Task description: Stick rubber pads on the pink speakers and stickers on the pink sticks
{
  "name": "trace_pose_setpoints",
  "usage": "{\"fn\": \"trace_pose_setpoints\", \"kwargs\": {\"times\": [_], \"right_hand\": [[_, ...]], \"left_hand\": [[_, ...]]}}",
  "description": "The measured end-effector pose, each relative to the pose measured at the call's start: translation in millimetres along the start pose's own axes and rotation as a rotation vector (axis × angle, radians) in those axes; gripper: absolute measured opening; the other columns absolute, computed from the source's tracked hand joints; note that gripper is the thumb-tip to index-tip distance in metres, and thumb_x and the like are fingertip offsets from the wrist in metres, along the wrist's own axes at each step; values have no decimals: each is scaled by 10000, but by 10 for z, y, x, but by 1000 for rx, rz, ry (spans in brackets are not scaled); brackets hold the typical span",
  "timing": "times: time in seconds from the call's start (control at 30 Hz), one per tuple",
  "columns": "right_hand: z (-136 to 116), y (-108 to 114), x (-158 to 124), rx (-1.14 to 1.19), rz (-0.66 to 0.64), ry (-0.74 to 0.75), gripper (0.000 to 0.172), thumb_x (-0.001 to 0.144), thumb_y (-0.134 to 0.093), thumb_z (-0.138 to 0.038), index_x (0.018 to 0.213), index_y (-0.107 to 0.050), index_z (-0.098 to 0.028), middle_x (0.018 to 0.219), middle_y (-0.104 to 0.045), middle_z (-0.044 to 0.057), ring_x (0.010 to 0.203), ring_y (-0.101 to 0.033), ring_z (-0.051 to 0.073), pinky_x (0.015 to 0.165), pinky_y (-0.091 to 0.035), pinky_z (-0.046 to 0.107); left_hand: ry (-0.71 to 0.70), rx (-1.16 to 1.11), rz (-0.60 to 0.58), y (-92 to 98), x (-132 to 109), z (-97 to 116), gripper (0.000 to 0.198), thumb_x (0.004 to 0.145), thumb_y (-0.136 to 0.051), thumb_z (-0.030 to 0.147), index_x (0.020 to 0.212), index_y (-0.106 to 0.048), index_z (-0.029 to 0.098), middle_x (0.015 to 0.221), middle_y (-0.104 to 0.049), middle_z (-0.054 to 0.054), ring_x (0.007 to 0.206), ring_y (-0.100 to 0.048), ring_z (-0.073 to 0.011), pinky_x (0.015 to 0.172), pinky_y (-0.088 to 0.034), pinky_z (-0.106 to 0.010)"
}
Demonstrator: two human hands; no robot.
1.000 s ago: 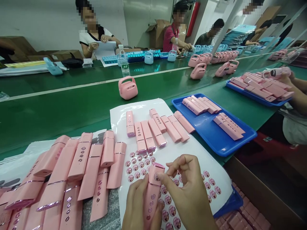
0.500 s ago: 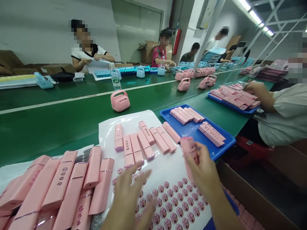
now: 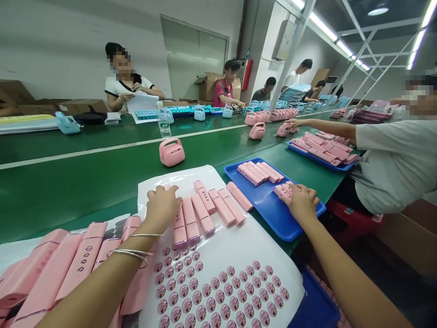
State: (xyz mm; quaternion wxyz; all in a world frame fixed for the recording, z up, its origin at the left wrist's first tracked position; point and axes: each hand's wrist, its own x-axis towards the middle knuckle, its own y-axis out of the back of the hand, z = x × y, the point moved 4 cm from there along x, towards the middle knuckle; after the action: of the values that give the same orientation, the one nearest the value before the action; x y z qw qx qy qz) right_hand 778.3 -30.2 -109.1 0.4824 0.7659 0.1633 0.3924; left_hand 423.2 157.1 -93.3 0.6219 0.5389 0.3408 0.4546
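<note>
two reaches: with left hand (image 3: 161,208) over a pink device (image 3: 166,187), with right hand (image 3: 302,201) on more devices (image 3: 282,189) in the blue tray (image 3: 261,202); cannot tell whether gripping any.

2 rows of strip lights (image 3: 322,27) blaze upper right, 1 round lamp (image 3: 378,10) between them! Soft sheen on the white sheet (image 3: 235,248) and green surface (image 3: 85,177), deep shadow lower right, pixel blocks over several heads (image 3: 121,61).

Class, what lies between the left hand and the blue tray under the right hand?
In the head view, a row of pink devices on the white sheet.
</note>
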Motion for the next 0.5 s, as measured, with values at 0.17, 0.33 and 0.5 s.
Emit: {"fn": "trace_pose_setpoints", "kwargs": {"times": [0.17, 0.33, 0.5], "right_hand": [[-650, 300, -633, 160, -145, 193, 168, 855, -527, -220, 1007, -588, -181, 1093, -598, 107, 1081, -473, 278, 934, -392, 420], [-1284, 397, -1625, 552, -703, 205, 392, 809, -525, -96, 1162, -457, -253, 967, -665, -12, 819, -616, 151, 725, -502, 267], [-1348, 386, -1752, 606, -794, 103, 337, 814, -472, -72, 1108, -412, -224, 896, -656, 6, 820, -600, 185, 759, -458, 335]], "left_hand": [[-11, -13, -99, -43, -22, -95, 424, 896, -283, 282, 1071, -639, 132, 970, -655, -194, 1004, -551, -366, 828, -406, -488], [69, -140, -138, 156, -60, -154, 397, 849, -379, 198, 1157, -618, 129, 1114, -651, -168, 1041, -576, -322, 818, -440, -390], [75, -337, -79, 567, -556, -128, 359, 879, -378, 364, 1160, -592, 298, 1131, -653, -36, 1021, -592, -258, 801, -471, -356]]}}
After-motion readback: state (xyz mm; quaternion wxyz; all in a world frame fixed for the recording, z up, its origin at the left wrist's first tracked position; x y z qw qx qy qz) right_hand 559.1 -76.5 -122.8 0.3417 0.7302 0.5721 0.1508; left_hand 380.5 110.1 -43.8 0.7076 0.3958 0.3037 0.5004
